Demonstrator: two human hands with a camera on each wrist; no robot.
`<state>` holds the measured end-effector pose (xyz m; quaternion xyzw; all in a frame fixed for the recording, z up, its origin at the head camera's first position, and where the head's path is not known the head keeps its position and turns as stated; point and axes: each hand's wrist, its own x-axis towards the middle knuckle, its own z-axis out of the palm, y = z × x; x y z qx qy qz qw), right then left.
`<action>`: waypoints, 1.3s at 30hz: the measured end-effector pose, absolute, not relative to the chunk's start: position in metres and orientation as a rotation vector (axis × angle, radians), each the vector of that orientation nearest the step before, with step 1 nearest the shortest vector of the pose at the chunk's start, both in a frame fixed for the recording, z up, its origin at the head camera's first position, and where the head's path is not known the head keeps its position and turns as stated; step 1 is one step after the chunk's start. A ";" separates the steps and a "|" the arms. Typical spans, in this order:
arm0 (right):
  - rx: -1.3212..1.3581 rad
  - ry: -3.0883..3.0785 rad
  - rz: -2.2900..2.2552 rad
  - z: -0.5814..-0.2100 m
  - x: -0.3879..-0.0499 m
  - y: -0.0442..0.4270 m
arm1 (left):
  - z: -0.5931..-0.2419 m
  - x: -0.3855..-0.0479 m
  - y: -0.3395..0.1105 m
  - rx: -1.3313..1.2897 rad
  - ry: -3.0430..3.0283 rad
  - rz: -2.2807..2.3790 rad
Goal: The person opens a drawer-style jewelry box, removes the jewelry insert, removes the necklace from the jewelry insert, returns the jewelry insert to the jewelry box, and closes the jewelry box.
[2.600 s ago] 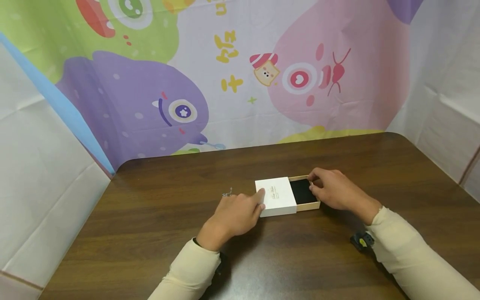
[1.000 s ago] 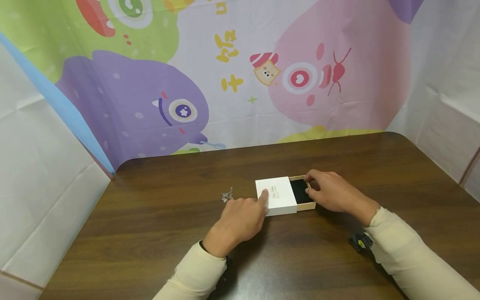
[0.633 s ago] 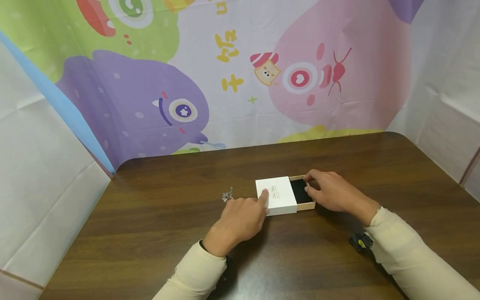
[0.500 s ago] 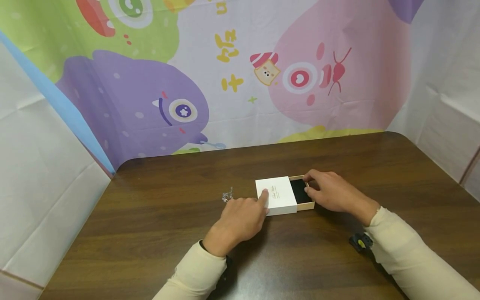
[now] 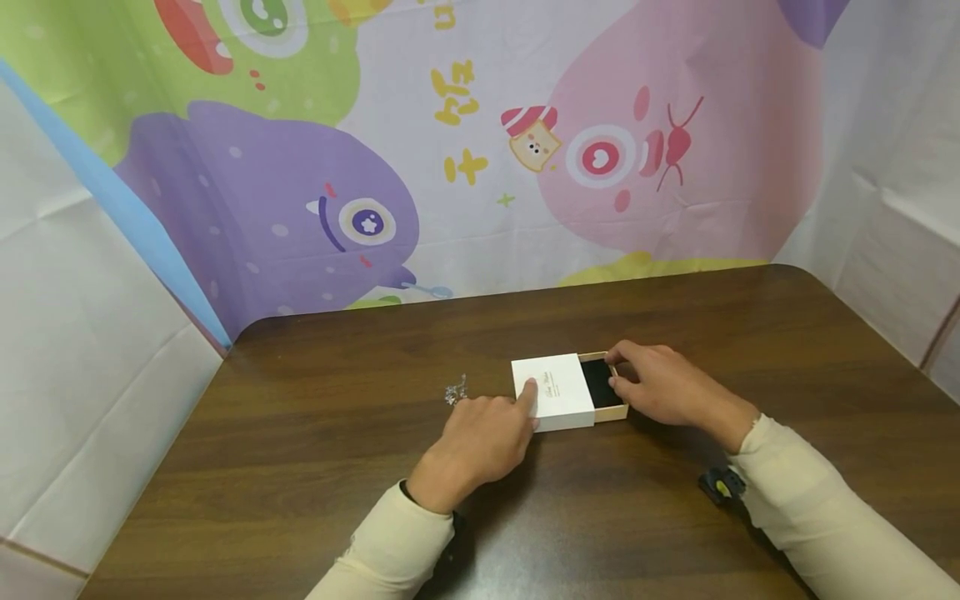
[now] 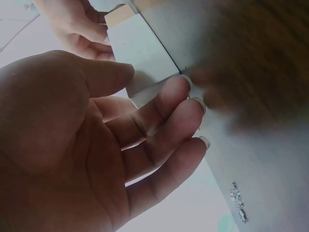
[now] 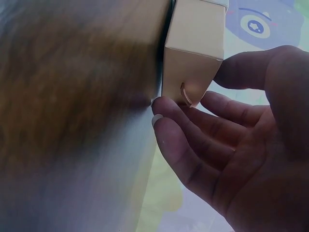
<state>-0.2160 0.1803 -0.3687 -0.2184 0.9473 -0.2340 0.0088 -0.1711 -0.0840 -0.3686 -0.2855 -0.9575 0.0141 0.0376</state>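
A white jewelry box [image 5: 553, 387] with small gold lettering lies on the table, its tan drawer [image 5: 611, 412] partly out toward the right. Inside the drawer shows a black lining [image 5: 597, 383]. My left hand [image 5: 480, 442] grips the left end of the white sleeve, index finger on top and thumb on the near side. At the drawer's outer end, my right hand [image 5: 663, 387] holds the edge between thumb and fingers. A small pull loop [image 7: 186, 94] shows on the drawer's end face in the right wrist view. Left of the box lies a little heap of silvery jewelry [image 5: 455, 389].
The brown wooden table [image 5: 337, 375] carries the box. Behind it hangs a cartoon-printed cloth [image 5: 480, 233], and pale cloth panels [image 5: 885, 192] close off the sides. A dark wrist device [image 5: 722, 485] sits under the right sleeve.
The drawer has slid a little leftward into the sleeve, with my right hand moving along. My left hand shifted slightly right early on, uncovering more of the silvery jewelry; both hands are nearly still lately.
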 end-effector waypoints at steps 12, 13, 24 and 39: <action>-0.663 2.945 -0.736 -0.367 -0.214 0.178 | -0.368 -0.171 -0.084 -0.886 -2.946 0.049; -0.666 2.943 -0.737 -0.367 -0.214 0.178 | -0.369 -0.171 -0.084 -0.886 -2.953 0.049; -0.699 2.920 -0.740 -0.368 -0.214 0.176 | -0.368 -0.170 -0.083 -0.875 -3.003 0.066; -0.723 2.919 -0.719 -0.369 -0.214 0.175 | -0.369 -0.170 -0.083 -0.869 -3.005 0.058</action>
